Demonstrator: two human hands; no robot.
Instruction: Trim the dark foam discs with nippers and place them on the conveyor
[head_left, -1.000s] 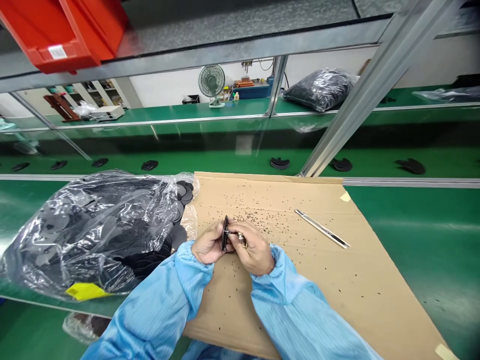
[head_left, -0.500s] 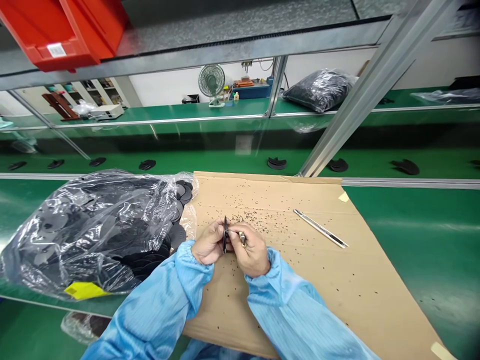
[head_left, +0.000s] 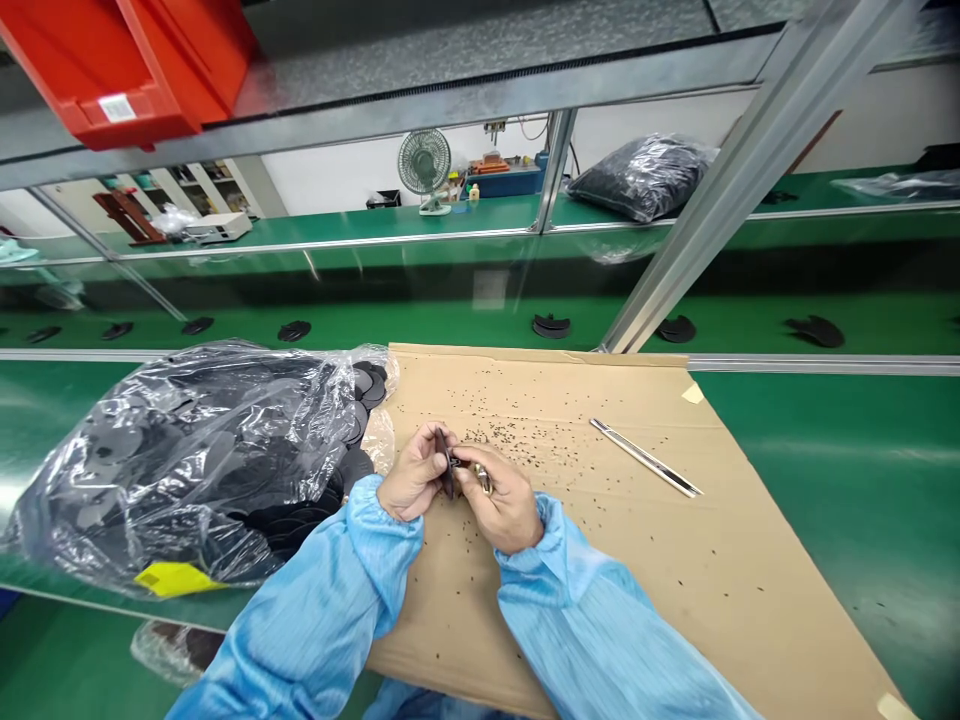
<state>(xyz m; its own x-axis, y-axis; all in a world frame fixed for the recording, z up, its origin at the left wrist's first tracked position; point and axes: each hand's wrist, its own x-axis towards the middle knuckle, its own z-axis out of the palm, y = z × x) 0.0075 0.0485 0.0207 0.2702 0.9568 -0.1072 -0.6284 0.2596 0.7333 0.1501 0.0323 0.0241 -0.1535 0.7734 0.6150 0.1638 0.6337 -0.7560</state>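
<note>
Black pc [head_left: 445,464] tilts, top leaning left, vs. upright 0.5 s ago; it's above the cardboard [head_left: 660,545], pinched in the L hand [head_left: 409,480]; R hand [head_left: 507,502] grips a metal tool [head_left: 484,479] just beside it.

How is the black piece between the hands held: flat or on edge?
On edge: the black piece shows as a narrow, near-vertical strip.

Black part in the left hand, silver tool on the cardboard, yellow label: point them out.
Black part [head_left: 448,474]: head view, middle of its visible side.
Silver tool [head_left: 646,458]: head view, midway along it.
Yellow label [head_left: 174,579]: head view, middle.
</note>
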